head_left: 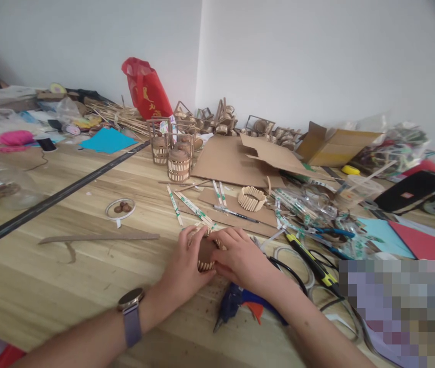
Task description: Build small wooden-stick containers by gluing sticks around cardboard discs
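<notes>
Both my hands wrap round a small round craft piece (206, 254) made of short bamboo sticks set about a brown cardboard disc. My left hand (184, 266), with a watch on its wrist, grips its left side, fingers curled. My right hand (238, 258) covers its right side and top, fingers pressed on it. Most of the piece is hidden between the hands. A blue glue gun (232, 302) lies on the wooden table (48, 286) just under my right wrist.
A similar stick ring (251, 198) sits on cardboard sheets (236, 163) beyond the hands. Finished stick baskets (179, 158), wrapped chopsticks (192, 207), a tape roll (120, 208), yellow-handled pliers (311, 260) and an open carton (332, 145) crowd the table. Another person sits at far left.
</notes>
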Demonstrator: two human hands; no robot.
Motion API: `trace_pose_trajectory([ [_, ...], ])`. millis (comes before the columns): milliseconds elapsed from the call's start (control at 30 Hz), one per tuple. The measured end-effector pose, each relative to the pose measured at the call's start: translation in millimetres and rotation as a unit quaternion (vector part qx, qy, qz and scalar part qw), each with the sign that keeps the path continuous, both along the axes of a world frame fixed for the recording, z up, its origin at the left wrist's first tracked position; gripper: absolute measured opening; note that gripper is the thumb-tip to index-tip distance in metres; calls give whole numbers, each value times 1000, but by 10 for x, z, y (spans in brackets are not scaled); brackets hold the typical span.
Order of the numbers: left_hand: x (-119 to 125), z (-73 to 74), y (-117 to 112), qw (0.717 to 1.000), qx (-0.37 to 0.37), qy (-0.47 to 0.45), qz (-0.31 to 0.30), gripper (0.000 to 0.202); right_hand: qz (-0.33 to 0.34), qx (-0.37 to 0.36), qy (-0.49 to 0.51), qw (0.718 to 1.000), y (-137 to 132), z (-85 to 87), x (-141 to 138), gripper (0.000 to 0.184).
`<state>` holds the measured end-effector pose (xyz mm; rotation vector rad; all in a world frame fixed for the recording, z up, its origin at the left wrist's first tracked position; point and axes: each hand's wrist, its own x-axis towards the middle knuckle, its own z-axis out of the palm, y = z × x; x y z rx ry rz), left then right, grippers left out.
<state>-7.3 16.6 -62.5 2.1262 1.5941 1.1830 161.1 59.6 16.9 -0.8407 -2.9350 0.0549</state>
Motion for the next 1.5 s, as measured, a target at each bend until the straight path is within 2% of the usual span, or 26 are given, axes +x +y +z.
trace_pose_trajectory([
  [133, 12, 9, -10, 1000, -2, 4, 7, 88, 5, -10, 21, 1000, -17, 20, 19, 8],
  [200, 17, 13, -16, 1000, -1, 4, 8, 86, 1, -23, 62, 998, -42, 72, 79, 18],
  [267, 21, 16, -21, 1000, 2, 8, 13, 87, -23, -36, 100, 994, -79, 144, 193, 23],
  [300, 23, 16, -23, 1000, 3, 11, 17, 88, -42, -40, 104, 993, -102, 181, 268, 20],
  [367, 25, 18, -24, 1000, -1, 15, 25, 91, -86, -49, 75, 992, -162, 241, 435, 9],
  [433, 25, 23, -21, 999, -7, 18, 28, 93, -121, -79, 16, 989, -237, 265, 593, 16],
  [533, 27, 36, -11, 999, -14, 20, 25, 94, -175, -159, -60, 970, -364, 220, 736, 10],
  [667, 30, 47, -4, 999, -19, 24, 27, 94, -226, -204, -86, 949, -471, 76, 765, 27],
  [833, 38, 29, -1, 999, -21, 27, 34, 95, -195, -219, -19, 956, -437, 6, 816, 29],
  [967, 40, 12, 4, 999, -8, 34, 29, 93, -212, -265, 41, 940, -395, 37, 930, 26],
  [1033, 38, 10, 2, 999, -6, 32, 25, 94, -210, -275, 80, 935, -400, 31, 993, 30],
  [1167, 34, 19, -8, 999, -15, 21, 21, 95, -217, -249, 153, 931, -425, -16, 1081, 45],
  [1233, 34, 22, -10, 999, -25, 13, 24, 93, -230, -226, 191, 927, -422, -34, 1081, 46],
  [1367, 33, 18, -6, 1000, -20, 3, 20, 93, -267, -208, 249, 907, -401, -79, 997, 34],
  [1500, 34, 16, -5, 1000, -13, 10, 21, 93, -275, -251, 299, 879, -426, -171, 929, 34],
])
